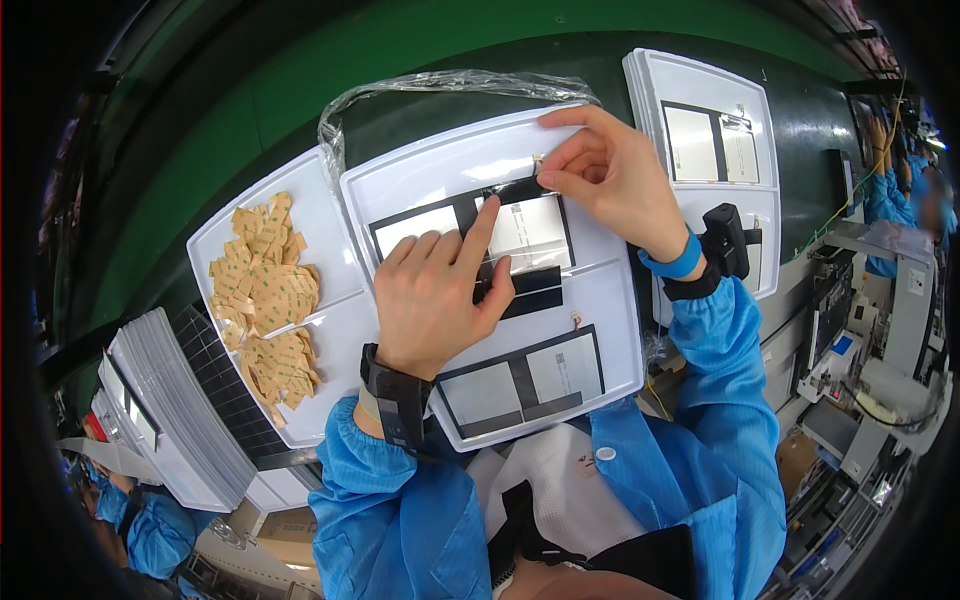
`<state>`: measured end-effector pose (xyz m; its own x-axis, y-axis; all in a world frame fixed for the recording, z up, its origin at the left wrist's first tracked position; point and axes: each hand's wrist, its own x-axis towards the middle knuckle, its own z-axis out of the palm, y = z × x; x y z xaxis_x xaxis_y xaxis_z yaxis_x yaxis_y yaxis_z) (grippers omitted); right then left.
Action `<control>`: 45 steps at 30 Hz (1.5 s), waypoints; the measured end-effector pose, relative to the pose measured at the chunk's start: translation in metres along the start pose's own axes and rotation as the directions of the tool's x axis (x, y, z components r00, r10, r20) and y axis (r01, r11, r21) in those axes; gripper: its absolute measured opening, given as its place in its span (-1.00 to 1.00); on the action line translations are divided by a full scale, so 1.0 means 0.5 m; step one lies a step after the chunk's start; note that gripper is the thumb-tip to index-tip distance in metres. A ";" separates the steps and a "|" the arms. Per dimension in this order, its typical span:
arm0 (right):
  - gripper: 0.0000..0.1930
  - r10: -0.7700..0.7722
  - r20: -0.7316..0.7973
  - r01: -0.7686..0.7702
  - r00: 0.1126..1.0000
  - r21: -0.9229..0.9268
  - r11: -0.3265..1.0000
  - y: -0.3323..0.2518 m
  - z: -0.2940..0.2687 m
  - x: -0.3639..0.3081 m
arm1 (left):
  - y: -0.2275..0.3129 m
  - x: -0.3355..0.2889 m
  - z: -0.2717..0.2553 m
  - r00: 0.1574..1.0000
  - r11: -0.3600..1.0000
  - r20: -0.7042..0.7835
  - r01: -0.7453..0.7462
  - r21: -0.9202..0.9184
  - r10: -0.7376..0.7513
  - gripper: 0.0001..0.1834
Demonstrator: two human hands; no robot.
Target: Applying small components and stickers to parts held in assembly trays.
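Note:
A flat battery pack [528, 235], two pale cells in a black frame, lies in the white tray [600, 290] before me. My left hand [435, 285] rests over it, index finger stretched to its far edge and thumb apart. Along that edge runs a shiny black strip [515, 188]. My right hand [615, 175] pinches the strip's right end between thumb and forefinger, beside a small connector [538, 160]. Black pieces [535, 292] lie just below the pack. A second battery pack [525, 382] sits in the tray's near compartment.
A tray [335, 260] at left holds a heap of tan paper pieces [265, 270]. Stacked white trays [175, 410] stand farther left. More trays [690, 85] with battery packs stand at right, a black device [725, 240] over them. Clear plastic film [450, 82] lies behind. Other people are at both sides.

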<state>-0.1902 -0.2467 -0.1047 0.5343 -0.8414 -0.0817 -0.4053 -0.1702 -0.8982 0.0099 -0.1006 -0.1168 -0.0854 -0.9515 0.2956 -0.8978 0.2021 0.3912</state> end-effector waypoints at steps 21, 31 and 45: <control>-0.44 -0.134 -0.054 0.116 0.990 -0.257 0.960 -0.014 0.023 -0.018 | 0.006 -0.001 -0.001 0.997 0.996 0.021 0.081 -0.046 -0.080 -0.40; -0.68 -0.568 0.288 0.631 0.771 -0.467 0.619 0.006 0.018 -0.039 | -0.003 -0.007 0.008 0.997 0.994 -0.019 0.068 -0.085 -0.070 -0.42; -0.49 -0.418 0.060 0.418 0.906 -0.270 0.867 -0.088 0.016 -0.162 | 0.011 -0.020 -0.022 0.992 0.982 -0.115 0.023 -0.188 -0.045 -0.55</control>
<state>-0.2099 -0.1668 -0.0621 0.6980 -0.6607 0.2761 -0.3282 -0.6379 -0.6967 0.0105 -0.0873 -0.1081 0.0054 -0.9268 0.3756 -0.8026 0.2201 0.5545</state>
